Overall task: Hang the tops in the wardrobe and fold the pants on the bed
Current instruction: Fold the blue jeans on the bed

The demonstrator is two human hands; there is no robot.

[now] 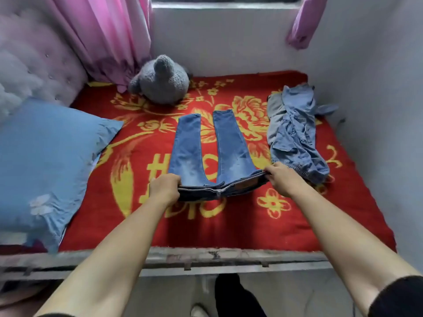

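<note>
A pair of blue jeans (212, 147) lies flat on the red and yellow bed cover (251, 220), legs spread and pointing away from me. The waistband faces me and looks doubled over in layers. My left hand (163, 189) grips the left end of the waistband. My right hand (282, 178) grips its right end. To the right lies a crumpled heap of light blue denim clothing (295, 131), touching my right hand's far side.
A grey plush toy (161, 82) sits at the back by the pink curtain (103, 37). A blue pillow (43, 165) lies at the left against the padded headboard (29, 62). White walls close the back and right. The bed's metal edge (206, 259) runs before me.
</note>
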